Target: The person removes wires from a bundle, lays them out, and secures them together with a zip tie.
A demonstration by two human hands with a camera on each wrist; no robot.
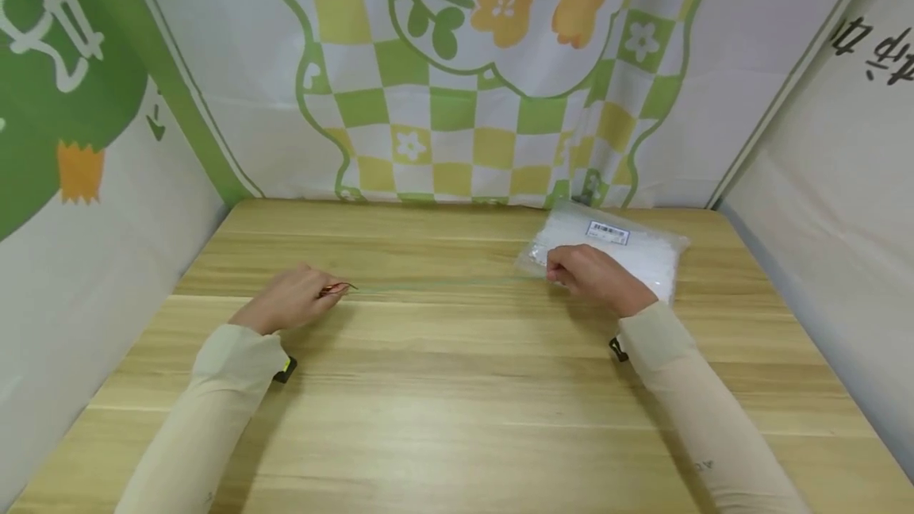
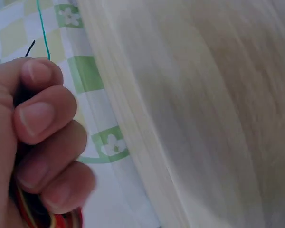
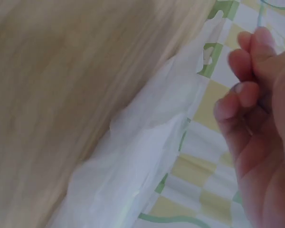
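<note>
While a thin green thread point(image 1: 450, 284) stretches nearly straight betw. two well-parted hands over the counter point(image 1: 428, 387), the L hand point(image 1: 296, 300) clutches a red-and-black strand bundle point(image 2: 66, 221) and the R hand point(image 1: 589, 272) pinches the thread at R, nr. a clear plastic bag point(image 1: 650, 256) at far R. A hard tug could prob. snap the thread or slip it from the pinch; the bundle might tangle. L hand hides most of the bundle; thread material unclear, bag label point(image 1: 607, 233) illegible.
</note>
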